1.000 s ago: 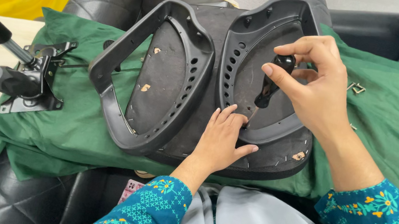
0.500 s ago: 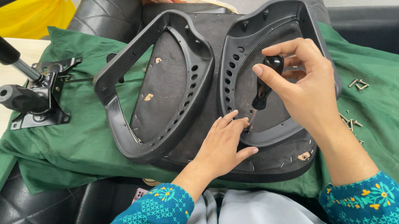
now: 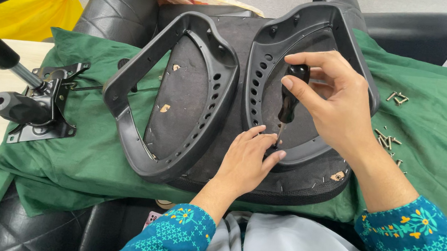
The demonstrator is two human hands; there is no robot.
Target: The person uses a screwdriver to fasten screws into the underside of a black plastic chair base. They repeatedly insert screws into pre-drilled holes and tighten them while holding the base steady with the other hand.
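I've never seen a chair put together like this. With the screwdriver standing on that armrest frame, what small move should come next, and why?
Probably turn the screwdriver in place. The right hand pinches its black handle upright, the tip sits low on the right armrest frame, and the left hand has fingertips beside the tip, seemingly steadying a screw.

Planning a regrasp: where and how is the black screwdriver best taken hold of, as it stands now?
Grip the screwdriver by its black handle, from above and from the right, as the right hand does. It stands near upright, tip down at the right armrest frame; the left hand crowds the thin shaft, so only the thick handle is free.
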